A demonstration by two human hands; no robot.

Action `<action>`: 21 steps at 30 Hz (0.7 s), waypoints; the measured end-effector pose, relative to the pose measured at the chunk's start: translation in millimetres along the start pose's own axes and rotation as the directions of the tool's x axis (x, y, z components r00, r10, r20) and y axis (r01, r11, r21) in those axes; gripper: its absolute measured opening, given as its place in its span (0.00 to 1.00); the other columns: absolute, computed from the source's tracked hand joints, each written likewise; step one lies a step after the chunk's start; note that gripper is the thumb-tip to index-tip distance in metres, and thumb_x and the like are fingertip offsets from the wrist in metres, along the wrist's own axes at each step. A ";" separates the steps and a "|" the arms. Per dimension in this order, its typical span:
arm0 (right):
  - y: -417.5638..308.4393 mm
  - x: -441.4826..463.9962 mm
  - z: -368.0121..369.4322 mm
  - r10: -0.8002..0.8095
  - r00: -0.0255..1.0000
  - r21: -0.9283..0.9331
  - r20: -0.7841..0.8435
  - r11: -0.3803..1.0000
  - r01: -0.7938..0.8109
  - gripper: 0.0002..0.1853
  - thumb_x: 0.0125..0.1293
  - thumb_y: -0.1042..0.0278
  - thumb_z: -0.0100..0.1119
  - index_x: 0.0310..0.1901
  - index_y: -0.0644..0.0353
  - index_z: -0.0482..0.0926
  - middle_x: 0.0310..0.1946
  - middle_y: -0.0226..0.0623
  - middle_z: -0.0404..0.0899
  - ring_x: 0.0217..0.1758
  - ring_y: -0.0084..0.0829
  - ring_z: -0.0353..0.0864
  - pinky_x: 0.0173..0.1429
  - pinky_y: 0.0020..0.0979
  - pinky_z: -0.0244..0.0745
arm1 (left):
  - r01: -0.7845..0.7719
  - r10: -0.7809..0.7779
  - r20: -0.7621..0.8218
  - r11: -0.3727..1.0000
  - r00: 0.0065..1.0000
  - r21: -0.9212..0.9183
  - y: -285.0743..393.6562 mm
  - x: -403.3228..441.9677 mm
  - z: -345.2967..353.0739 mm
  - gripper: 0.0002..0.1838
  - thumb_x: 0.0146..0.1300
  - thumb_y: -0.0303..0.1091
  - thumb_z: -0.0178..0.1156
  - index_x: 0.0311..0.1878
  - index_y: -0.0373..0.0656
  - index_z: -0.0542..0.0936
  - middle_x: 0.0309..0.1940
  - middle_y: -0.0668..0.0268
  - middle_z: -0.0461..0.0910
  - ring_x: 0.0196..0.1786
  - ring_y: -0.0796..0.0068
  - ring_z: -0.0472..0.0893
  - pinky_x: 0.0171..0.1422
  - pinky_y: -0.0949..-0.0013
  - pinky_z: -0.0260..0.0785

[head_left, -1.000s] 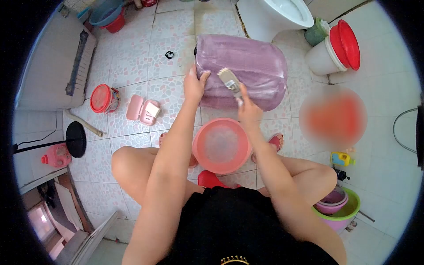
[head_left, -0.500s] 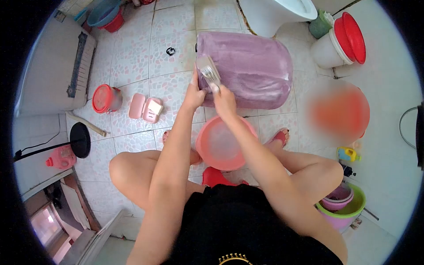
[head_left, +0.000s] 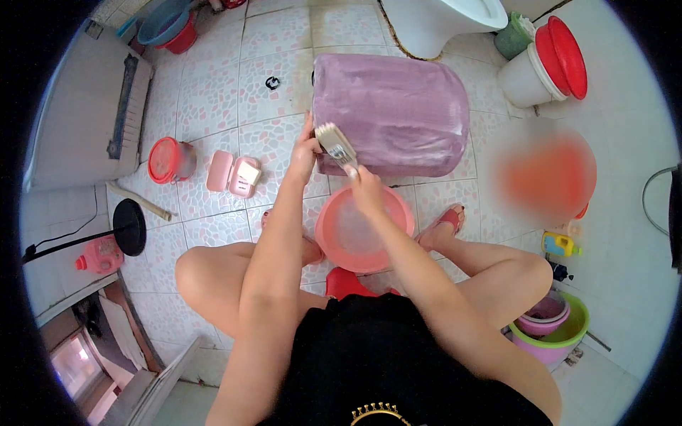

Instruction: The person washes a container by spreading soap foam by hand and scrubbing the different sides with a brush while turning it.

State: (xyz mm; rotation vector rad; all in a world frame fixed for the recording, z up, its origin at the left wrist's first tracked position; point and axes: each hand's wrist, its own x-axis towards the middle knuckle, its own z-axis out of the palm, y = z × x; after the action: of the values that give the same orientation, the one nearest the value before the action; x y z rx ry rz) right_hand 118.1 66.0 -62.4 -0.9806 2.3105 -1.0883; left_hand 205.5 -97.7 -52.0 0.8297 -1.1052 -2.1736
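A large purple rounded piece (head_left: 394, 106), perhaps a suitcase or cushion, lies on the floor in front of me, streaked with whitish suds. My right hand (head_left: 368, 190) is closed round the handle of a pale scrubbing brush (head_left: 337, 144). The brush lies over the lower left corner of the purple piece; its bristle contact cannot be made out. At the piece's left edge, my left hand (head_left: 304, 155) grips the side, some of its fingers hidden. Below both hands, between my feet, stands a pink basin (head_left: 327, 238) with cloudy water.
Left of me are an open pink soap box (head_left: 219, 170) and a red-lidded bucket (head_left: 165, 160). A black ring-like item (head_left: 273, 83) lies on the tiles. Behind the purple piece is a toilet (head_left: 433, 28). At right stand a white bucket (head_left: 522, 82) and nested tubs (head_left: 568, 334).
The brush and my right hand have come down along the purple piece's left side, towards me. My left hand has shifted slightly left along the edge.
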 end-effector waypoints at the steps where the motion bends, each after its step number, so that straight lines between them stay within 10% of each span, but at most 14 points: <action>1: 9.8 1.1 -10.7 -0.015 1.000 -0.053 0.023 0.998 0.016 0.17 0.73 0.52 0.54 0.39 0.60 0.80 0.25 0.55 0.77 0.30 0.59 0.76 0.35 0.52 0.68 | -0.032 0.033 -0.019 0.999 0.999 0.018 5.9 -2.8 4.2 0.45 0.52 0.24 0.50 0.79 0.49 0.57 0.75 0.54 0.58 0.69 0.65 0.66 0.66 0.71 0.61; 5: 29.5 10.4 -58.9 -0.117 0.990 -0.274 0.076 0.952 0.133 0.19 0.69 0.47 0.58 0.36 0.56 0.82 0.21 0.49 0.77 0.27 0.55 0.78 0.33 0.48 0.69 | -0.207 0.275 -0.117 0.890 0.954 0.406 5.8 0.5 14.9 0.39 0.64 0.35 0.54 0.79 0.50 0.55 0.80 0.55 0.45 0.81 0.57 0.49 0.79 0.53 0.41; 9: 34.9 27.5 -114.3 -0.132 0.985 -0.453 0.109 0.876 0.167 0.27 0.65 0.33 0.56 0.33 0.53 0.85 0.22 0.45 0.82 0.29 0.51 0.83 0.34 0.47 0.73 | -0.300 0.655 0.046 0.281 0.754 0.912 21.7 7.5 46.7 0.32 0.72 0.46 0.53 0.77 0.54 0.61 0.80 0.56 0.47 0.81 0.50 0.47 0.78 0.33 0.33; 13: 46.0 39.7 -170.5 -0.061 0.988 -0.560 0.141 0.818 0.131 0.30 0.64 0.30 0.54 0.34 0.52 0.86 0.22 0.43 0.82 0.27 0.49 0.82 0.35 0.47 0.74 | -0.287 0.477 0.246 0.014 0.844 0.958 33.8 18.1 62.4 0.26 0.74 0.40 0.50 0.74 0.58 0.66 0.77 0.58 0.57 0.80 0.46 0.49 0.79 0.35 0.35; 21: -12.7 59.2 -110.8 -0.177 0.929 -0.547 0.326 0.766 0.338 0.28 0.66 0.33 0.52 0.38 0.50 0.88 0.26 0.46 0.85 0.32 0.47 0.86 0.38 0.47 0.79 | -0.499 0.514 0.356 0.168 0.780 0.850 26.3 32.4 48.1 0.24 0.72 0.34 0.48 0.71 0.54 0.70 0.74 0.59 0.60 0.79 0.43 0.46 0.82 0.48 0.39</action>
State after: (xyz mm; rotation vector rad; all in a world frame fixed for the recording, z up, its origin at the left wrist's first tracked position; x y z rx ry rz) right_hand 16.4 72.3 12.2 -1.6106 2.3750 -0.2515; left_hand 154.4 -110.0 -16.1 0.6855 -2.2774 -0.7816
